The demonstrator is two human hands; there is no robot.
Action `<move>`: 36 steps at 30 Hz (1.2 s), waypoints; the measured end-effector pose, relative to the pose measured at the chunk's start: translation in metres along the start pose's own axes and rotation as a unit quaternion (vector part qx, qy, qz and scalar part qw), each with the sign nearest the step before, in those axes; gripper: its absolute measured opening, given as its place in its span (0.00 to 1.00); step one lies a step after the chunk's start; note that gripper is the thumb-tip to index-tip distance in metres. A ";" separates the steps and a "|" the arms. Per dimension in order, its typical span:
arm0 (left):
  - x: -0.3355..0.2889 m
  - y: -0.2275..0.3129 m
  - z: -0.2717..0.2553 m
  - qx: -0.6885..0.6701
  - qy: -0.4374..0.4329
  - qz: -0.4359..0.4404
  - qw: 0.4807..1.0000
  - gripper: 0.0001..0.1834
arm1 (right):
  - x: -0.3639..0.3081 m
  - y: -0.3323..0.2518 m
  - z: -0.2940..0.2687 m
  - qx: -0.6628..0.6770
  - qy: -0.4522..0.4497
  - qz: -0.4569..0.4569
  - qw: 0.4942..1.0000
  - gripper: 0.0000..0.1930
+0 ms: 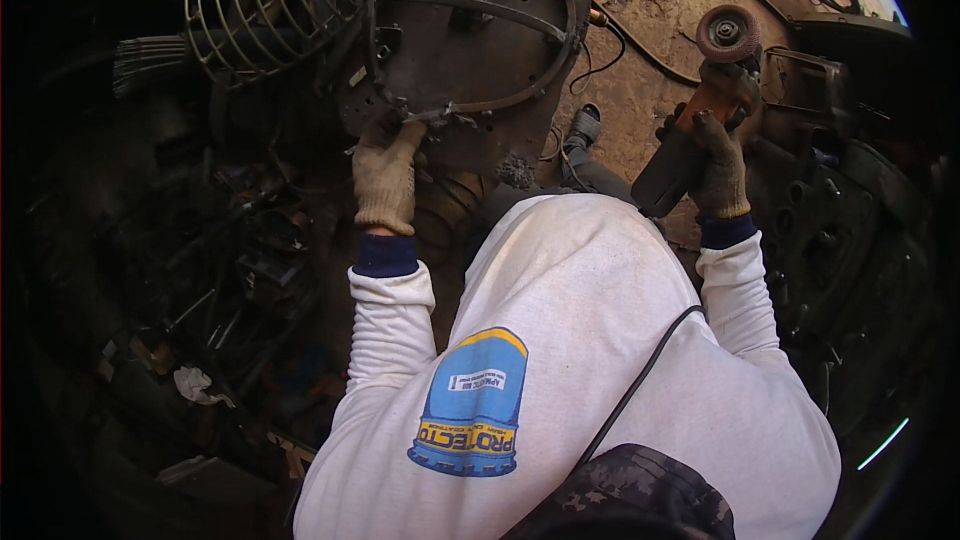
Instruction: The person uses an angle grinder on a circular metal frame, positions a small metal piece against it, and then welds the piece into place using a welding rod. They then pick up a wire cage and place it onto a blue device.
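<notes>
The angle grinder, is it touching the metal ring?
No, the right hand holds the angle grinder apart from the metal ring.

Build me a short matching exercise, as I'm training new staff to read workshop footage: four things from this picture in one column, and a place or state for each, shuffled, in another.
Column one
1. Angle grinder
2. Metal ring with a crossbar
3. Wire cage
4. Crumpled white scrap

Column two
A. Among the dim clutter at the picture's lower left
B. Over a dark metal plate, with the left grip at its near edge
C. Held in the right grip
D. In the picture's upper left, with curved, yellowish bars

Right pairs: 1-C, 2-B, 3-D, 4-A
</notes>
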State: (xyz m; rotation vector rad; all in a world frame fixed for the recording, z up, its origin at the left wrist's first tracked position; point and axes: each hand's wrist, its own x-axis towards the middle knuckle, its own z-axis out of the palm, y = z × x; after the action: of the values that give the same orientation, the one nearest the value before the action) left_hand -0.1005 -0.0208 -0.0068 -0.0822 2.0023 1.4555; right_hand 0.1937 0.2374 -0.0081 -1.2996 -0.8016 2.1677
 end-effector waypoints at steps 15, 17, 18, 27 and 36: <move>0.004 -0.002 0.002 -0.016 0.027 0.030 0.999 0.16 | 0.000 -0.001 -0.001 0.007 -0.004 0.011 1.000 0.25; -0.002 0.002 0.008 -0.005 0.040 0.053 0.998 0.15 | 0.000 0.000 0.000 0.007 0.000 0.007 1.000 0.24; -0.005 0.006 0.011 0.000 0.047 0.064 0.997 0.14 | 0.000 0.000 0.000 0.007 0.001 0.005 1.000 0.24; -0.007 -0.008 0.012 -0.033 0.032 0.158 0.986 0.12 | 0.001 0.003 -0.009 0.010 -0.004 0.009 1.000 0.25; -0.007 -0.008 0.017 -0.114 0.060 0.107 0.986 0.12 | -0.003 0.001 -0.004 -0.004 0.001 0.012 1.000 0.24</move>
State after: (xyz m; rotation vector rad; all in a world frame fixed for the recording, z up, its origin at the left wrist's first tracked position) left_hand -0.0840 -0.0111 -0.0126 -0.0549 1.9795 1.8532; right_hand 0.1989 0.2355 -0.0087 -1.3208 -0.7988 2.1839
